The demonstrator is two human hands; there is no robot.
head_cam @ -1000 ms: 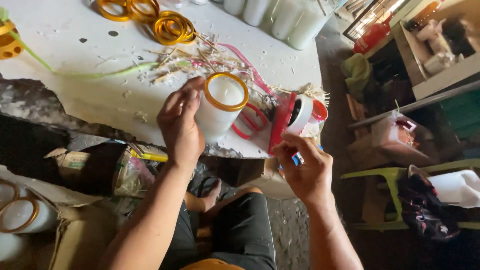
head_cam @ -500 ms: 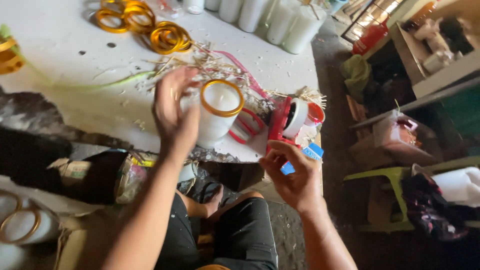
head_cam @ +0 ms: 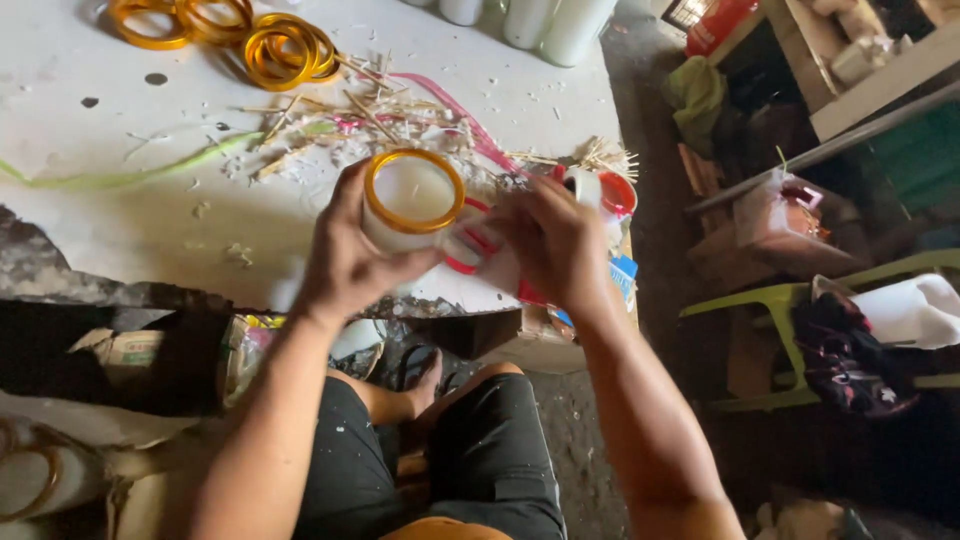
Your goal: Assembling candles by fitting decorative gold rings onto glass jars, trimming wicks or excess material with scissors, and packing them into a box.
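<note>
My left hand [head_cam: 345,262] grips a white candle [head_cam: 408,198] with an orange ring around its top, held upright above the near edge of the white table [head_cam: 130,215]. My right hand [head_cam: 553,243] is closed on a red tape dispenser [head_cam: 600,192] with a white roll, pressed close against the candle's right side. Red-handled scissors [head_cam: 463,243] lie partly hidden between the two hands.
Several orange rings [head_cam: 285,48] lie at the table's far side, with scattered sticks and wax scraps [head_cam: 350,125] in the middle. White candles [head_cam: 560,25] stand at the back. A green stool [head_cam: 775,300] with cloth stands to the right. More ringed candles [head_cam: 35,475] sit low left.
My right hand has brought the tape dispenser leftward up against the candle. My left hand has settled its grip on the candle, which sits a little lower and nearer.
</note>
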